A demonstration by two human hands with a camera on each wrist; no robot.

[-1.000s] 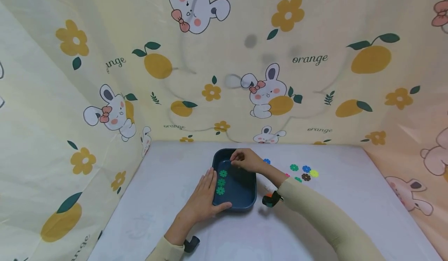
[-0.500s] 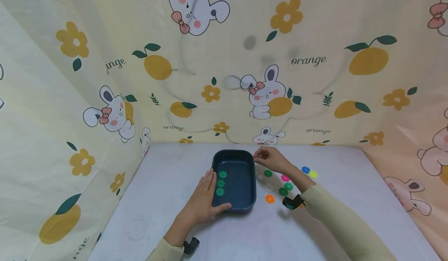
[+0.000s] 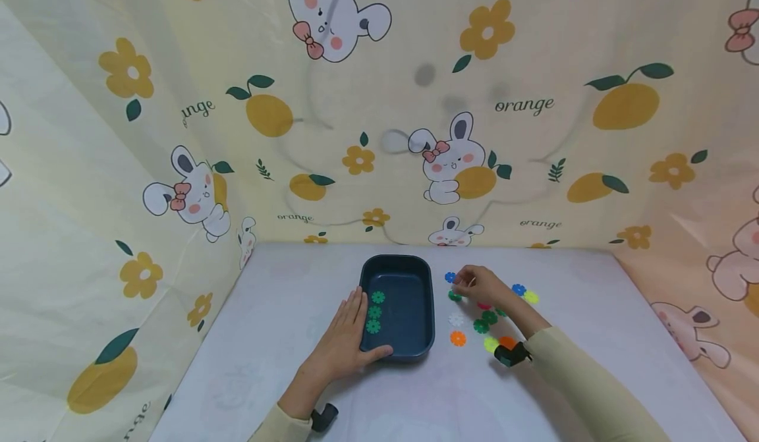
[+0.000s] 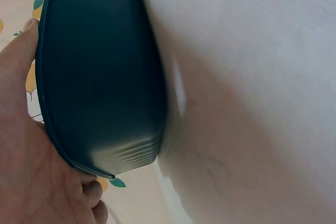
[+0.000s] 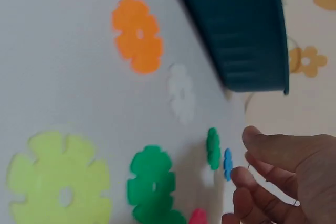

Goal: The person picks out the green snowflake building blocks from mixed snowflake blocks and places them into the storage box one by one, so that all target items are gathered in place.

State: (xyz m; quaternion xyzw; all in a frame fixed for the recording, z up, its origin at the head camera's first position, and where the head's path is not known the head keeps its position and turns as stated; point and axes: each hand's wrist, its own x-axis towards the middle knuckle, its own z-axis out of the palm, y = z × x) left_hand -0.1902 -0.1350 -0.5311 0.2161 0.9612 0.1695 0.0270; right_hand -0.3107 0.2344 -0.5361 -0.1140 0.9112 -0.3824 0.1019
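Note:
A dark blue tray (image 3: 409, 317) stands on the table with three green flower-shaped pieces (image 3: 375, 312) in a column along its left side. My left hand (image 3: 340, 336) rests against the tray's left rim, fingers straight, thumb over the near rim; in the left wrist view the hand (image 4: 37, 145) lies along that rim. My right hand (image 3: 483, 286), fingers bent, hovers by a green flower piece (image 3: 454, 295) right of the tray. In the right wrist view, a gap shows between the thumb and that green piece (image 5: 213, 149), and nothing is seen held. A blue flower piece (image 3: 450, 277) lies just beyond.
More flower pieces lie scattered right of the tray: orange (image 3: 458, 338), clear white (image 3: 456, 319), green (image 3: 481, 326), yellow-green (image 3: 491, 344), blue (image 3: 519, 290) and yellow (image 3: 531, 296). A printed cloth (image 3: 379, 165) hangs behind the white table (image 3: 284, 297).
My right hand has moved from above the tray's far end, past its right rim, to the scattered pieces. The left hand, tray and three green pieces inside stay put.

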